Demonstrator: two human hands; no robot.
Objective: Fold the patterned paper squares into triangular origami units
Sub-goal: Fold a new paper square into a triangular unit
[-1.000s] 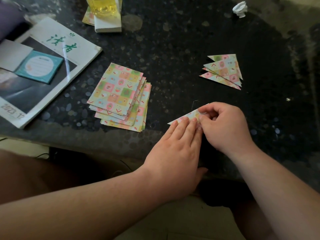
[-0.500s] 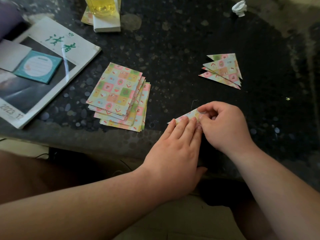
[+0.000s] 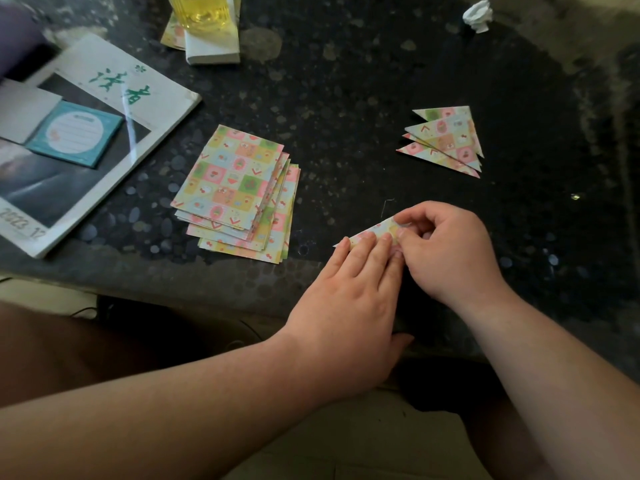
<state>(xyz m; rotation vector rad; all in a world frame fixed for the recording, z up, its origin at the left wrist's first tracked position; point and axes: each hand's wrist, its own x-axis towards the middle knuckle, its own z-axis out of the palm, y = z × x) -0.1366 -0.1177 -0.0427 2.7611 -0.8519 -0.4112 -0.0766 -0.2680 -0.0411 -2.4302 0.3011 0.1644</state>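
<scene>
A folded patterned paper point(image 3: 375, 230) lies on the dark table near its front edge, mostly covered by my hands. My left hand point(image 3: 349, 299) presses it flat with straight fingers along its near side. My right hand point(image 3: 446, 251) has curled fingers and pinches the paper's right end between thumb and fingertips. A stack of unfolded patterned squares point(image 3: 239, 192) lies to the left of my hands. Several finished triangular units point(image 3: 446, 140) lie fanned at the back right.
A magazine point(image 3: 86, 133) with a teal notepad point(image 3: 74, 133) on it lies at the left. A bottle of yellow liquid point(image 3: 201, 12) stands on a white box point(image 3: 213, 50) at the back. A crumpled white paper ball point(image 3: 479, 13) sits far back right.
Both hands stay on the folded paper; the left fingers have slid slightly along it. Nothing else has moved.
</scene>
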